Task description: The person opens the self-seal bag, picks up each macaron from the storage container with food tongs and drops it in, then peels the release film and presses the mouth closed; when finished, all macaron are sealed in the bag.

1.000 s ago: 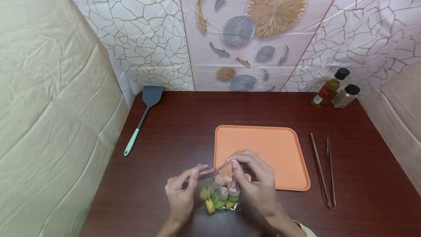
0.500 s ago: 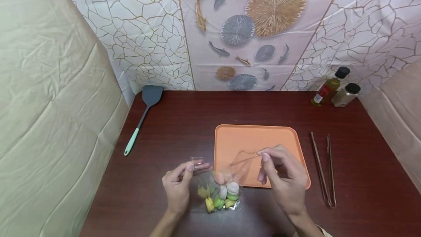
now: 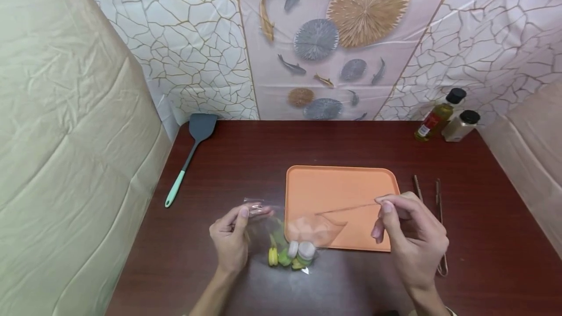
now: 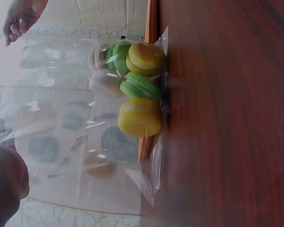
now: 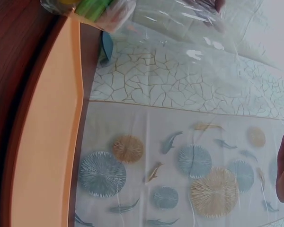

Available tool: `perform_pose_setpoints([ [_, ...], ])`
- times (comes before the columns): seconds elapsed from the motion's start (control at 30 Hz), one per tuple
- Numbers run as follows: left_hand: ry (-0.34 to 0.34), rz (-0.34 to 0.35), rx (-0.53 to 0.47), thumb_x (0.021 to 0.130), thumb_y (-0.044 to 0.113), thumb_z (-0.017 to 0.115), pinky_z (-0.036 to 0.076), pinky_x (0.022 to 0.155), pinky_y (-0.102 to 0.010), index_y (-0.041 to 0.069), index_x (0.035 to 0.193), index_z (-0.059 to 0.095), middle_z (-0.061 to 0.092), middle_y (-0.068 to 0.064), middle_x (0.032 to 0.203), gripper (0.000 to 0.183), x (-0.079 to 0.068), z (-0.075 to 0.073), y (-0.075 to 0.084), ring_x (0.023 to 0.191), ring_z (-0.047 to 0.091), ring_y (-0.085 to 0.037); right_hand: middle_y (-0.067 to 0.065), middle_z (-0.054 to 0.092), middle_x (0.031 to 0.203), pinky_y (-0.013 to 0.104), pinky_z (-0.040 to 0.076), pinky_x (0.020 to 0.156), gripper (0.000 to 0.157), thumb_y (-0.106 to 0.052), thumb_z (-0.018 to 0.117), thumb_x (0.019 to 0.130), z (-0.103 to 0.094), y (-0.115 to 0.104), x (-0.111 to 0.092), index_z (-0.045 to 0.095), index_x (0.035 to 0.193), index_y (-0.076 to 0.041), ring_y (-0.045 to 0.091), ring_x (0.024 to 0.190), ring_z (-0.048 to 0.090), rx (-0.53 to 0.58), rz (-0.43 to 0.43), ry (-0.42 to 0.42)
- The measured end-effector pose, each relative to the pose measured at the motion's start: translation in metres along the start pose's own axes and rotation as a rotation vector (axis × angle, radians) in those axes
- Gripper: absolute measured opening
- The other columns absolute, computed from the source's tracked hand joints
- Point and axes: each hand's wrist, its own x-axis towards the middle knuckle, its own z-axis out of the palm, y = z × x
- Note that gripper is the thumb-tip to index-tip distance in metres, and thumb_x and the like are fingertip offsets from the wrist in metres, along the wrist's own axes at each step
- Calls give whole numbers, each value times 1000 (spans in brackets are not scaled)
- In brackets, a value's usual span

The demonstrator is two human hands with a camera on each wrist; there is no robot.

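A clear plastic bag [image 3: 303, 228] with several yellow, green and pale macarons [image 4: 139, 118] in its bottom hangs between the two hands, low over the table. My left hand [image 3: 230, 240] pinches the bag's upper edge at the left, thumb against fingers. At the other side my right hand [image 3: 414, 238] pinches a thin stretched edge of the clear plastic, which runs left over the tray. In the left wrist view the macarons sit clustered along the bag's lower end, close by the wooden tabletop. The right wrist view shows the bag [image 5: 189, 47] spread out between the hands.
Behind the bag lies an orange tray [image 3: 342, 187]. Metal tongs [image 3: 439, 208] lie to its right, partly covered by the right hand. An oil bottle [image 3: 434, 118] and a black-capped jar [image 3: 461, 128] stand at the back right; a spatula [image 3: 193, 155] lies at the left.
My right hand has moved well to the right, drawing the plastic edge out across the tray. My left hand has shifted slightly left and up, and the bag has spread wider.
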Motion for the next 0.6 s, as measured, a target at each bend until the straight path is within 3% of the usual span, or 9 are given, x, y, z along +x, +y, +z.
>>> perform_pose_setpoints([
  [0.2,57,4,-13,110,-18,42,67,88,-40,-26,109,68,83,-16,106,28,6,-3,2,96,85,-27,11,62,74,19,40,43,6,29,56,93,-3,5,0,62,92,31,7,53,61,-29,20,-21],
  [0.6,239,-54,-2,113,-7,51,66,92,-41,-28,113,66,83,-21,103,27,26,-15,-2,95,85,-30,8,64,77,19,44,45,6,28,56,95,-18,26,13,61,96,32,7,51,60,-42,109,51],
])
